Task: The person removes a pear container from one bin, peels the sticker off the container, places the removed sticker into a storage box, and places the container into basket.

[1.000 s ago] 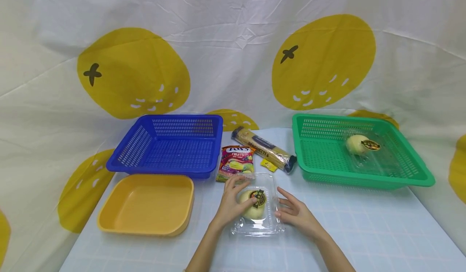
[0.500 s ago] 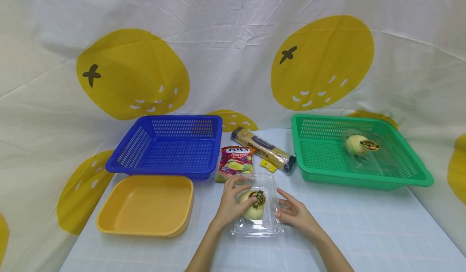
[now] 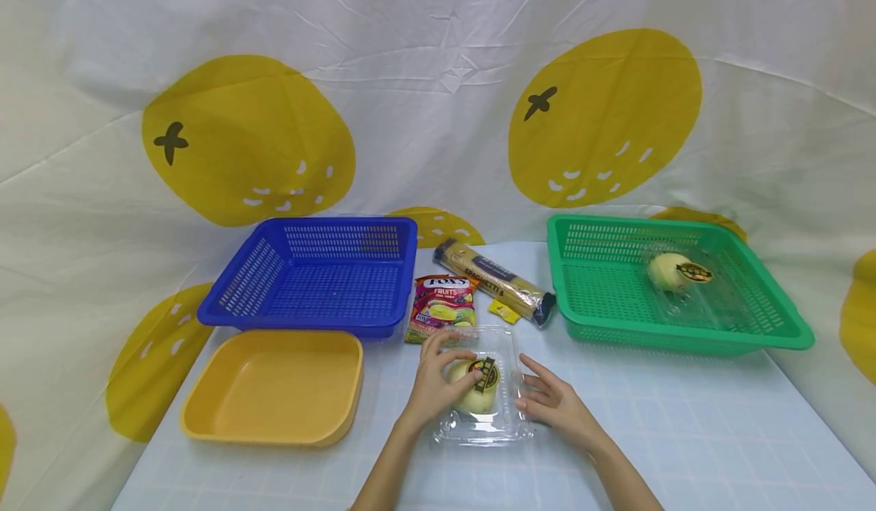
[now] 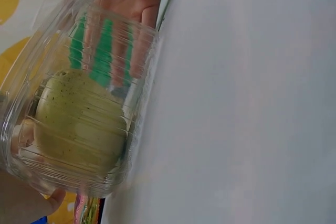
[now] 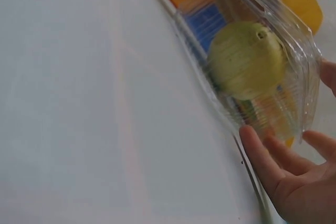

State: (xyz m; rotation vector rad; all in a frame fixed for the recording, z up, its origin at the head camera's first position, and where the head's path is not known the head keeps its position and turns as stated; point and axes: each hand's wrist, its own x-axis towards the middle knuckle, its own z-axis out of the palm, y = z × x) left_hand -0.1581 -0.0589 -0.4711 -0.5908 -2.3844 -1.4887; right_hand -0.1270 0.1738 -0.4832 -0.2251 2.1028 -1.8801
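Two hands, the left hand (image 3: 431, 385) and the right hand (image 3: 556, 408), have spread fingers on a clear plastic box (image 3: 505, 426), midway between the surface's (image 3: 712, 435) left and right edges. The left thumb crosses the label (image 3: 489, 376); right fingertips touch the right side. A green basket (image 3: 609, 333) stands at the far right corner.

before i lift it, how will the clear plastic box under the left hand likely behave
The clear plastic box would probably flex when squeezed, since its ribbed walls look thin. It may feel slippery, given its glossy surface. The round, pale green produce inside could slide or roll, as there is visible space beside it.
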